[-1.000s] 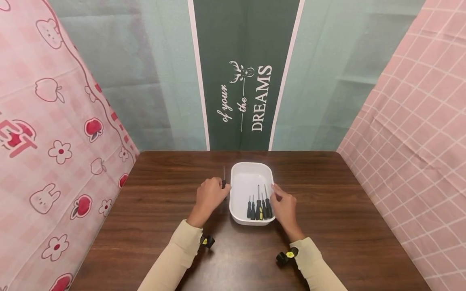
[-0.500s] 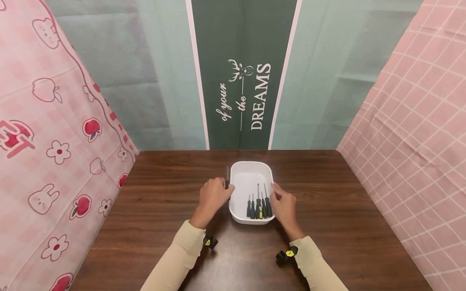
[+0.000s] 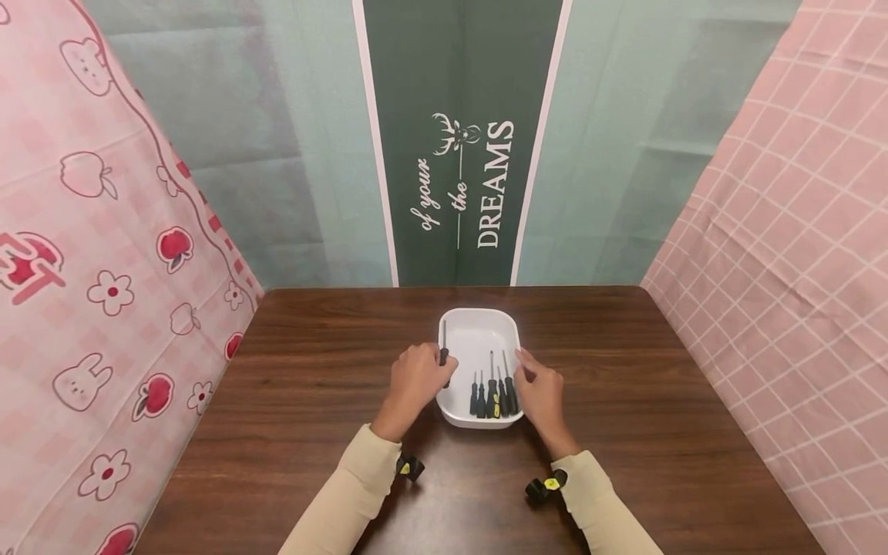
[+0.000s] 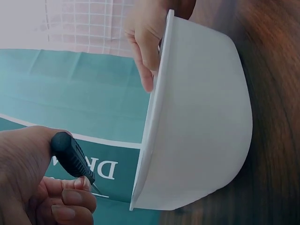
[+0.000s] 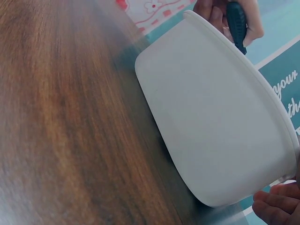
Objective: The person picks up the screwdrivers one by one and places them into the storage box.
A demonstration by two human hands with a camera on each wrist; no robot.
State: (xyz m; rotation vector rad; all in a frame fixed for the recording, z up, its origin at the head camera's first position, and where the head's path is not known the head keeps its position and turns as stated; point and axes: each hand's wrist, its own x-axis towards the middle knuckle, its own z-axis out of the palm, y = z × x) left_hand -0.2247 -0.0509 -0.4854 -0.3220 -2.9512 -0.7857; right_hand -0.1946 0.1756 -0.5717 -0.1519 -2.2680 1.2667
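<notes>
My left hand [image 3: 415, 376] grips a screwdriver with a dark handle [image 4: 71, 153], its thin shaft pointing away from me. It is over the left rim of a white plastic tub [image 3: 466, 339], and the left wrist view shows the fingers curled round the handle. On the opposite side, my right hand [image 3: 543, 395] holds the tub's rim, fingers bent at the edge. Inside the tub, several screwdrivers [image 3: 492, 399] lie side by side toward the near right, shafts pointing away; one handle has a yellow part. The tub's outer wall [image 5: 211, 112] hides them in both wrist views.
The tub stands on a dark brown wooden table [image 3: 333, 331]. A green and teal cloth [image 3: 458, 69] hangs behind, with pink patterned cloths [image 3: 784, 270] at the sides. Each wrist carries a small black camera [image 3: 409, 468].
My left hand has moved right with the screwdriver, from beside the tub to over its left rim. The right hand has stayed on the right rim, and the other screwdrivers have not moved.
</notes>
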